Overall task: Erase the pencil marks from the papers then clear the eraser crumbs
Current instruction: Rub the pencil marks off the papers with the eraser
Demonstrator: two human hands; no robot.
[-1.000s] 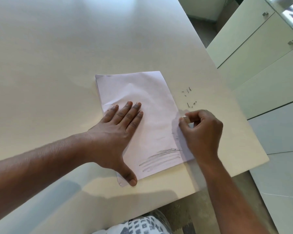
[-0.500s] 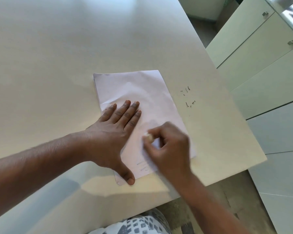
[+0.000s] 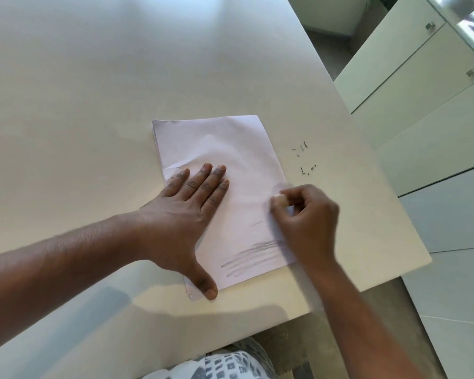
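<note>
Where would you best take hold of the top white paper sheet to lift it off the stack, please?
Judging by its pose, pinch the far right corner of the top white paper sheet, coming from the table's far side. That corner lies bare, while the left hand presses the near half flat.

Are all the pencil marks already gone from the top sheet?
No, grey pencil strokes remain near the top sheet's near edge, beside the right hand.

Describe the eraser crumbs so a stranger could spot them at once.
Start at the white paper stack lying on the cream table. Just past the stack's right edge, above the right hand, lies a loose scatter of tiny dark eraser crumbs, the only specks on the bare tabletop.
</note>
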